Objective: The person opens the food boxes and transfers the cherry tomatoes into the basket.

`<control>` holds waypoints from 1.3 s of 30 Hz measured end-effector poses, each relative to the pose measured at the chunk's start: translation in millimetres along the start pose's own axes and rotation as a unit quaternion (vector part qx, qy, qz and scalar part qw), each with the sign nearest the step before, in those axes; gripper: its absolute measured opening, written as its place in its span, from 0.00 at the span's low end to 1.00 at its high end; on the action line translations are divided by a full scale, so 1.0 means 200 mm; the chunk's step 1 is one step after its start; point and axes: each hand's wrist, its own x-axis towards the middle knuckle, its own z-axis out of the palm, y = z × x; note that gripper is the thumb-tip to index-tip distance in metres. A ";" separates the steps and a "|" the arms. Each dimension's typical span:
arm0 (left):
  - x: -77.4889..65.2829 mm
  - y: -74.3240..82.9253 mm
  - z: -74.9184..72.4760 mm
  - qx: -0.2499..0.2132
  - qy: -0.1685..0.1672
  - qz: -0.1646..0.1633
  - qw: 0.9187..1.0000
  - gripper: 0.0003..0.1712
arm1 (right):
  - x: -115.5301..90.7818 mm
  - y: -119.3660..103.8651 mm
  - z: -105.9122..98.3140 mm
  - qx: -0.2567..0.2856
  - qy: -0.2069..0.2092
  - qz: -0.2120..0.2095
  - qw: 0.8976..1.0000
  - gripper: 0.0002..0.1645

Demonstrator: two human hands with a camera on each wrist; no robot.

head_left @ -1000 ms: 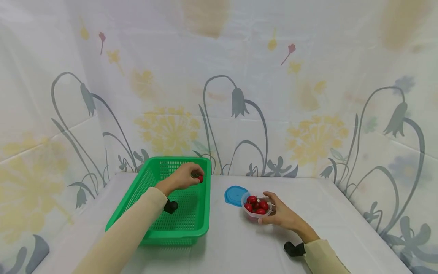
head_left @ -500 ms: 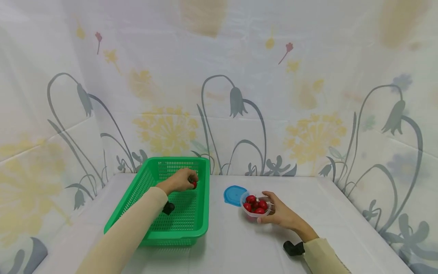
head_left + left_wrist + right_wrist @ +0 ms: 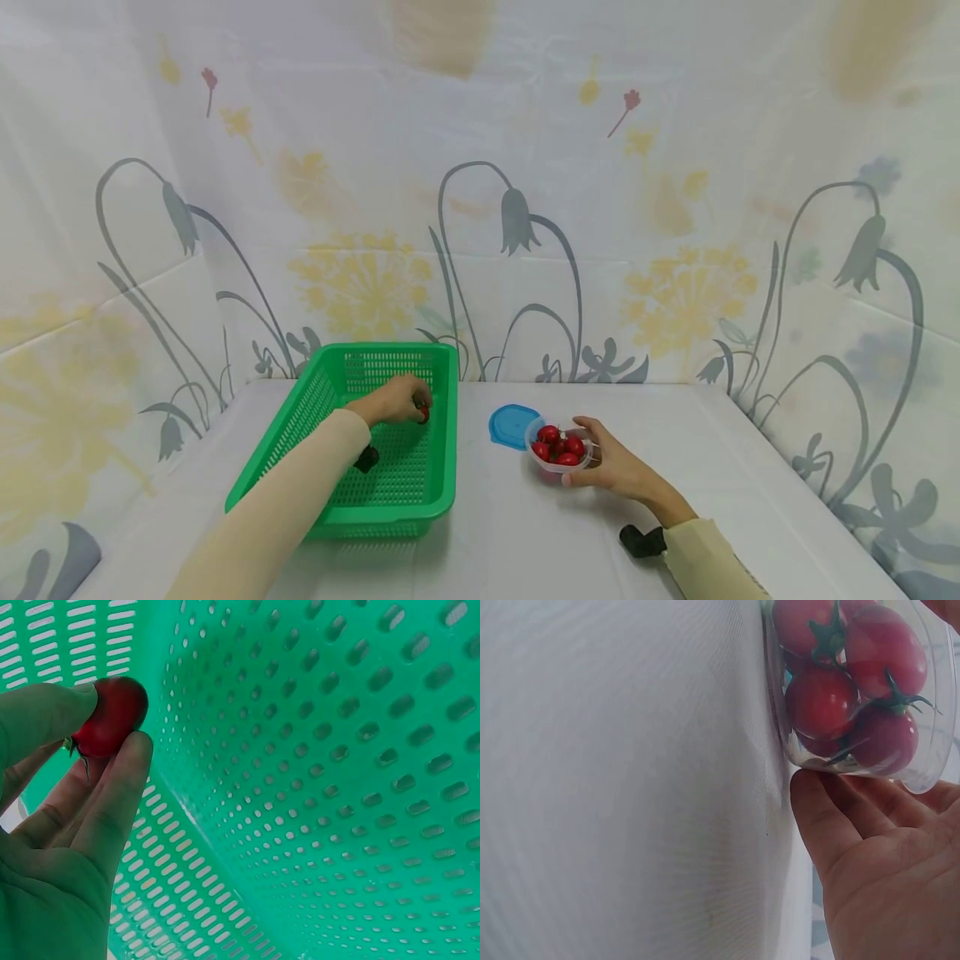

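Note:
My left hand [image 3: 392, 398] reaches into the green plastic basket [image 3: 451, 433] and pinches a cherry tomato [image 3: 116, 716] between thumb and fingertips. In the left wrist view the tomato's green stem faces the palm, with the perforated basket wall close beyond it. On the table to the right, my right hand [image 3: 621, 467] holds a small clear plastic container [image 3: 553, 470] by its side, thumb near and fingers behind. Several cherry tomatoes [image 3: 821, 701] with green stems sit in that container. Part of its right side is covered by the hand.
A blue lid [image 3: 512, 427] lies flat on the table just behind and left of the container. The white-covered table [image 3: 517, 542] meets a flower-printed cloth backdrop [image 3: 360, 167] behind. Similar cloth stands at both sides. A black wrist camera [image 3: 642, 542] sits beside the right sleeve.
With the tomato in its grip, my left hand has moved down and slightly left, lower inside the basket. The right hand keeps its hold on the container. The head view has shifted slightly.

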 end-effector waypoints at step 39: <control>-0.03 0.23 -0.09 -0.065 0.053 0.044 0.996 0.13 | 0.00 0.00 0.00 -0.007 -0.001 0.012 1.000 0.58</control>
